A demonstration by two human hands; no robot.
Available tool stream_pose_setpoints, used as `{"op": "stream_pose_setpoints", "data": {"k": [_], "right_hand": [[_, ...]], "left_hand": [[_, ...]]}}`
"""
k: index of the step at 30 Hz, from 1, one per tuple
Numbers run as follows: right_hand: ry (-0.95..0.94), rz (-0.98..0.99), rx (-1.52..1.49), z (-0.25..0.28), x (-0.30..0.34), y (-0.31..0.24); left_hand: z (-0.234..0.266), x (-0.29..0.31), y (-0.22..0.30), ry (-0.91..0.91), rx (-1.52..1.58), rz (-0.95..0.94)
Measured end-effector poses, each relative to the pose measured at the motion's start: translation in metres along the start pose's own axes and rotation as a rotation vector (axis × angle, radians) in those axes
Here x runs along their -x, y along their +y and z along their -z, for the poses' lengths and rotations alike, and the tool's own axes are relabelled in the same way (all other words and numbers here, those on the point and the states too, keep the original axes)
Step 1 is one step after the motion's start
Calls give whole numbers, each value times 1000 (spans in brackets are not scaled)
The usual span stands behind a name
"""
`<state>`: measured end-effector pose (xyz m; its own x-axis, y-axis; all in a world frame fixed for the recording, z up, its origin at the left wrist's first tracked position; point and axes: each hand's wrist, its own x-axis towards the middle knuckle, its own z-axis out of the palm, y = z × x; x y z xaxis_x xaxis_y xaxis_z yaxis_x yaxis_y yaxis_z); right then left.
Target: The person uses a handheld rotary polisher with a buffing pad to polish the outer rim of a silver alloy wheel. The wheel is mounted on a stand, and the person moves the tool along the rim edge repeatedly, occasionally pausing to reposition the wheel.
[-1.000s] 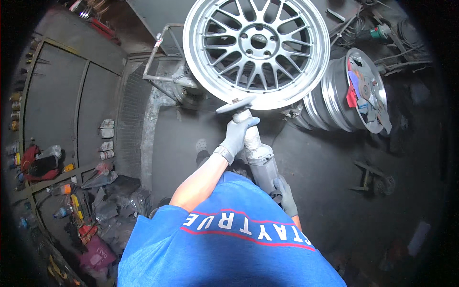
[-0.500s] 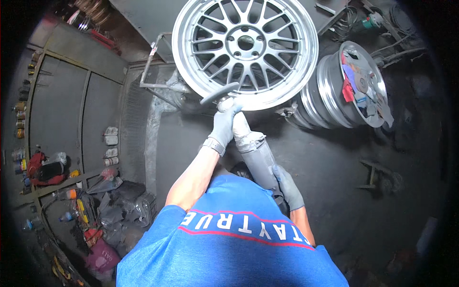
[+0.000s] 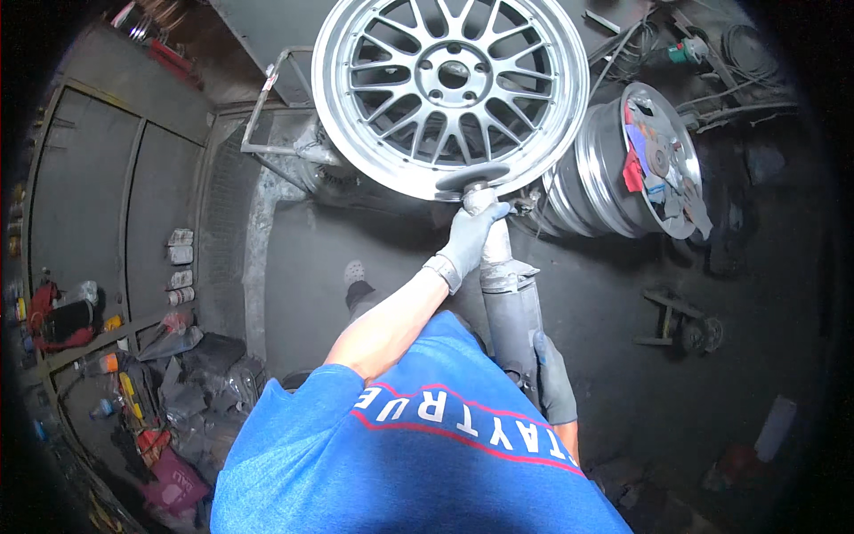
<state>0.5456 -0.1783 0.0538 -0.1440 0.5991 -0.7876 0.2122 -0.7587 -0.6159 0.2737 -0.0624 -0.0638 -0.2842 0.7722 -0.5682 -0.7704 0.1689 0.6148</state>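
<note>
A large silver multi-spoke wheel rim faces me at the top of the view. Both gloved hands hold a grey angle grinder, its body partly in a wrap. My left hand is closed around the neck just below the head. Farther back, my right hand is wrapped along the right side of the body, some fingers hidden. The grinder's round disc lies over the bottom lip of the rim and looks in contact with it, though exact contact is hard to tell.
A second wheel lies on its side at the right, with gloves, rags and discs on its face. A metal tube frame stands left of the rim. Cables hang at the top right. Bags and bottles clutter the left.
The grinder and both hands have shifted right, and the disc has moved along the rim's lower lip, now less tilted. The view has shifted slightly; a shoe shows at the left of my body.
</note>
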Motion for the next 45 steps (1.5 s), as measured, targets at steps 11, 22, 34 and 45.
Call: {"op": "stream_pose_setpoints", "data": {"k": [11,22,34,45], "right_hand": [[-164,-43,-50,-95,-29,10],[-138,38,28,-12,-44,26],[20,147,-9,-30,7,34],[-73,61,-16,-148,30,47]], "left_hand": [[90,12,85,139,-140,-119],[49,-13,18,63,30,-78],[14,-22,-5,-174,63,77],[107,-8,59,-111,-88,51]]}}
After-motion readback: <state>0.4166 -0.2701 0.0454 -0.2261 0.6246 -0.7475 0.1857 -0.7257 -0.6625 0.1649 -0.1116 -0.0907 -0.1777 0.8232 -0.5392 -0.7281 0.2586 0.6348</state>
